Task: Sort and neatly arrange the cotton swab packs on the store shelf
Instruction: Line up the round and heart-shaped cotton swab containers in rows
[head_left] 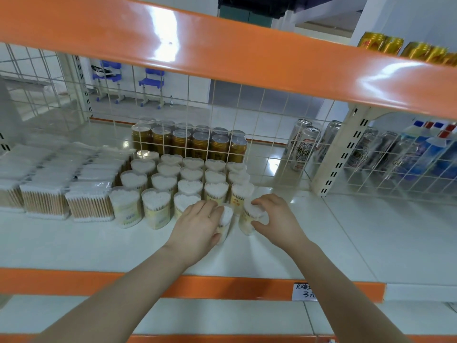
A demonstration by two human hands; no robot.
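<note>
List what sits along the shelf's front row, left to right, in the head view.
Flat rectangular swab packs → heart-shaped swab tubs → left hand gripping a tub → right hand gripping another tub → bare shelf.

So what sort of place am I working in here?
Most likely a small shop: an orange-edged shelf with a handwritten price tag, rows of heart-shaped cotton swab tubs, and drink cans behind a wire grid.
</note>
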